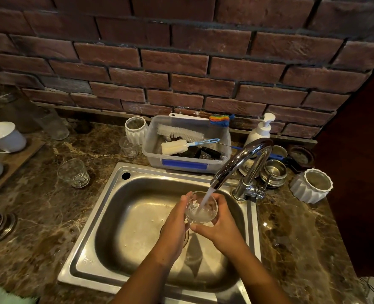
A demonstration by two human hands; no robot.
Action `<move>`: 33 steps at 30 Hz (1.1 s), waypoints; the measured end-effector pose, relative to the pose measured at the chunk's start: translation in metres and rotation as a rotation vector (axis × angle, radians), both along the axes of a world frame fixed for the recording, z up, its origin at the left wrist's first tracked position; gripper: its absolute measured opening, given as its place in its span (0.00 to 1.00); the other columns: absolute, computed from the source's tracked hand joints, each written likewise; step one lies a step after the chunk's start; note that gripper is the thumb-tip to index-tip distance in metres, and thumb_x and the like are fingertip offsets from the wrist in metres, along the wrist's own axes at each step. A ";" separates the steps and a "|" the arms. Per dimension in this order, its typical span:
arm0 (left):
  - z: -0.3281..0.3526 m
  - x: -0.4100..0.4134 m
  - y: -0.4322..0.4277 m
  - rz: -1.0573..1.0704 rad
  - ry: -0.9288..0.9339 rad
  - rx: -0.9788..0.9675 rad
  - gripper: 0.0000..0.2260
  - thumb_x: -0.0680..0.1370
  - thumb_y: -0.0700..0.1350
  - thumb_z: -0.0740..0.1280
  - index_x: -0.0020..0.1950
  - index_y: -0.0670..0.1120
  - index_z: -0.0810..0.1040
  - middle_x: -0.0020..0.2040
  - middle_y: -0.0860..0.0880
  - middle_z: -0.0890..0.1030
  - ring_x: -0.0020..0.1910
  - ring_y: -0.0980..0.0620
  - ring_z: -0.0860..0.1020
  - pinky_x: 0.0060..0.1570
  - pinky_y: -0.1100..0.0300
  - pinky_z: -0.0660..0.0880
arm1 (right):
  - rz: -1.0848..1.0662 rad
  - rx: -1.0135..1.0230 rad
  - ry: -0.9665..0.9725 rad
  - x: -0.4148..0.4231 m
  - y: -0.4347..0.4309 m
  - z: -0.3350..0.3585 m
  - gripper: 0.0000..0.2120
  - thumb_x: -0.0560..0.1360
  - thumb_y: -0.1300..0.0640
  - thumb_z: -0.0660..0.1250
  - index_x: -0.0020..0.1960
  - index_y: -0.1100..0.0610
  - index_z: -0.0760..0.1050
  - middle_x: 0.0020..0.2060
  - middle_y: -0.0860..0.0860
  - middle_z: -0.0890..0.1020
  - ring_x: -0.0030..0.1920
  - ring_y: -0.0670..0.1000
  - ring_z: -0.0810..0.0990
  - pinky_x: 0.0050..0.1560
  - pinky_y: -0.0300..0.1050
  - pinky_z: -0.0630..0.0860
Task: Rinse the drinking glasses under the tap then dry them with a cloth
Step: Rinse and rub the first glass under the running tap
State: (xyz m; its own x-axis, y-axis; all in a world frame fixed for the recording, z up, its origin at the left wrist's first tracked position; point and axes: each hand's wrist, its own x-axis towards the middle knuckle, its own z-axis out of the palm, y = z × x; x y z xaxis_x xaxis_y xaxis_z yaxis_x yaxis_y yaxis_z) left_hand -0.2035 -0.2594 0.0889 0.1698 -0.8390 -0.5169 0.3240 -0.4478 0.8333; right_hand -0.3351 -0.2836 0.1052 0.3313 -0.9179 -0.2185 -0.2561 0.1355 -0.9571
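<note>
Brick wall backs a marble table [50, 205]; left hand [175, 224] and right hand [221, 229] both curl round one glass [201, 208] above the sink [137, 216], under water running from the tap [240, 160]; a second glass [73, 173] stands left of the sink; a green cloth [4, 296] shows at its near left.

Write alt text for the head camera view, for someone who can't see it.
A left hand and a right hand hold a clear drinking glass under the running tap over a steel sink. A second glass stands on the marble counter at left; a plastic tub of brushes sits behind.
</note>
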 end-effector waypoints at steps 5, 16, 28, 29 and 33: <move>-0.003 -0.003 0.000 0.023 0.018 0.010 0.19 0.80 0.65 0.56 0.62 0.61 0.80 0.60 0.53 0.83 0.62 0.51 0.80 0.67 0.48 0.75 | 0.042 -0.004 0.031 -0.001 0.001 0.000 0.39 0.61 0.52 0.81 0.65 0.38 0.64 0.60 0.43 0.78 0.61 0.46 0.79 0.60 0.45 0.80; 0.000 -0.003 -0.001 0.026 0.008 0.000 0.17 0.82 0.63 0.56 0.58 0.61 0.82 0.58 0.53 0.85 0.61 0.51 0.81 0.63 0.51 0.77 | 0.046 -0.020 0.030 -0.002 -0.002 -0.001 0.39 0.61 0.53 0.81 0.65 0.40 0.65 0.59 0.43 0.79 0.60 0.44 0.79 0.57 0.41 0.80; 0.003 0.003 -0.001 -0.029 -0.030 -0.034 0.17 0.82 0.60 0.58 0.70 0.61 0.74 0.68 0.51 0.79 0.64 0.49 0.79 0.64 0.46 0.77 | 0.005 0.150 -0.072 -0.006 0.008 -0.005 0.31 0.64 0.64 0.80 0.62 0.50 0.72 0.55 0.49 0.82 0.53 0.43 0.83 0.48 0.37 0.80; 0.001 0.004 -0.001 -0.058 -0.066 -0.020 0.17 0.82 0.62 0.57 0.70 0.63 0.73 0.69 0.53 0.77 0.65 0.50 0.78 0.65 0.46 0.76 | -0.009 0.188 -0.096 -0.008 0.011 -0.007 0.31 0.64 0.61 0.81 0.62 0.49 0.72 0.56 0.49 0.82 0.54 0.45 0.83 0.50 0.40 0.81; -0.007 0.007 0.004 -0.149 -0.141 -0.005 0.24 0.78 0.69 0.56 0.73 0.68 0.66 0.73 0.58 0.70 0.71 0.52 0.72 0.70 0.46 0.72 | -0.060 0.362 -0.216 -0.012 0.024 -0.017 0.37 0.62 0.56 0.81 0.67 0.51 0.70 0.56 0.54 0.84 0.56 0.53 0.84 0.53 0.46 0.82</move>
